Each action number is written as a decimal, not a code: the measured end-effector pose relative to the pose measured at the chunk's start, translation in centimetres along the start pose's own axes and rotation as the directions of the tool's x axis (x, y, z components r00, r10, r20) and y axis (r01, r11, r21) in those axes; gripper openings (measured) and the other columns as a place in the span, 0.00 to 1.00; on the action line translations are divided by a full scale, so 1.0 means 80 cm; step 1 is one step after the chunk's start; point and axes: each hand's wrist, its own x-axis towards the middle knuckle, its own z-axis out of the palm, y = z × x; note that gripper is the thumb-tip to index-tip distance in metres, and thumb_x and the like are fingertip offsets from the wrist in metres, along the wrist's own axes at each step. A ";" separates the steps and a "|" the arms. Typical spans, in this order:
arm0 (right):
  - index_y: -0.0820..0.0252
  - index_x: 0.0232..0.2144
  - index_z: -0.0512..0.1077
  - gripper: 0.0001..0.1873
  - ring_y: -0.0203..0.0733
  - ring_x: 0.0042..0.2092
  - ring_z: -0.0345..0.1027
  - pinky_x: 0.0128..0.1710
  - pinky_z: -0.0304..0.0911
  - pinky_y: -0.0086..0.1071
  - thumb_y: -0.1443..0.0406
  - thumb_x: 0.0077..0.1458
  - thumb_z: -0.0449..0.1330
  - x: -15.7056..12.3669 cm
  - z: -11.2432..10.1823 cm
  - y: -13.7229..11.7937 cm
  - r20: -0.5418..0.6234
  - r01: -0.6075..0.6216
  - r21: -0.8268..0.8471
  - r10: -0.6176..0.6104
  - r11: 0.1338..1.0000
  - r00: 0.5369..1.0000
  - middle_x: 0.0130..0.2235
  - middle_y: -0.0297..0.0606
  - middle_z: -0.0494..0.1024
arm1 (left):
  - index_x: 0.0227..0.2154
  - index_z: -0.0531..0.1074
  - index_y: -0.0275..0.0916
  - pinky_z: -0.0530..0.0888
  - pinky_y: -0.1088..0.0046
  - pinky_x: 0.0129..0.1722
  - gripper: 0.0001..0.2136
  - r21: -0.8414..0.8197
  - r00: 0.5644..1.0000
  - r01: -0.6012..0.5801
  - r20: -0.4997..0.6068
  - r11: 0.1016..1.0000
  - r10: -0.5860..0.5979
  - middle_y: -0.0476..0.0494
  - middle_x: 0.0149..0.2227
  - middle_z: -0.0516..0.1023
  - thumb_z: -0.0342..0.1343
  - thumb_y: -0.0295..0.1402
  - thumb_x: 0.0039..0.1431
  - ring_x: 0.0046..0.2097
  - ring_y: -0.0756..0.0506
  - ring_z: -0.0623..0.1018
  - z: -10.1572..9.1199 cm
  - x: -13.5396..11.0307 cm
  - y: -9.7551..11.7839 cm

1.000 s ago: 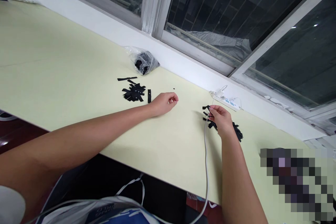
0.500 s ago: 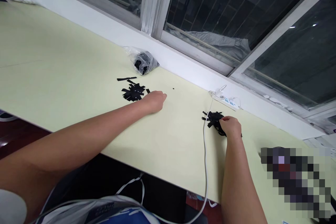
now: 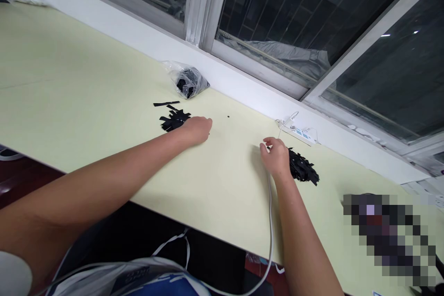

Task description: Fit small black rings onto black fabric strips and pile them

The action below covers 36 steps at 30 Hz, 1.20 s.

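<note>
My left hand is closed with its fingers curled down near the table, beside the left pile of short black strips. Whatever its fingertips hold is hidden behind the hand. My right hand is in front of the larger pile of black strips, covering that pile's left end. Its thumb and forefinger are apart, and a small dark tip shows just by them. Two loose black strips, one longer strip among them, lie above the left pile.
A clear plastic bag with black pieces stands by the wall ledge. A white cable runs from the power strip past my right hand and over the front edge of the table. A blurred dark object lies at right.
My right hand has left the top of the right pile and moved left, its thumb and forefinger parting. My left hand has shifted slightly left, towards the left pile.
</note>
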 end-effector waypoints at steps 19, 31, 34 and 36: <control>0.56 0.50 0.71 0.28 0.42 0.45 0.73 0.43 0.68 0.35 0.51 0.50 0.67 -0.019 0.013 -0.065 0.558 -0.357 0.684 -0.140 0.636 0.818 0.48 0.43 0.79 | 0.37 0.67 0.40 0.61 0.71 0.30 0.10 -0.434 0.908 -0.417 -0.156 0.799 0.389 0.47 0.29 0.73 0.45 0.38 0.67 0.28 0.47 0.68 0.029 -0.019 0.063; 0.60 0.35 0.79 0.23 0.41 0.33 0.76 0.35 0.71 0.35 0.48 0.48 0.67 -0.021 0.010 -0.067 0.653 -0.530 0.662 -0.061 0.530 0.755 0.33 0.41 0.82 | 0.34 0.71 0.37 0.66 0.74 0.30 0.07 -0.767 0.929 -0.339 -0.180 0.545 0.324 0.49 0.28 0.73 0.54 0.36 0.60 0.30 0.51 0.70 0.038 -0.011 0.060; 0.60 0.32 0.78 0.21 0.41 0.31 0.75 0.33 0.71 0.34 0.49 0.48 0.68 -0.018 0.005 -0.063 0.639 -0.538 0.669 -0.026 0.512 0.769 0.30 0.40 0.81 | 0.35 0.71 0.36 0.67 0.74 0.31 0.07 -0.851 0.944 -0.273 -0.145 0.450 0.297 0.49 0.28 0.71 0.56 0.36 0.59 0.29 0.51 0.70 0.039 -0.005 0.056; 0.61 0.31 0.78 0.20 0.41 0.30 0.75 0.32 0.70 0.34 0.49 0.48 0.68 -0.016 0.001 -0.059 0.634 -0.550 0.664 0.010 0.506 0.773 0.29 0.40 0.80 | 0.35 0.71 0.36 0.68 0.73 0.31 0.07 -0.895 0.952 -0.230 -0.126 0.381 0.280 0.49 0.28 0.71 0.58 0.35 0.57 0.30 0.52 0.71 0.039 -0.002 0.054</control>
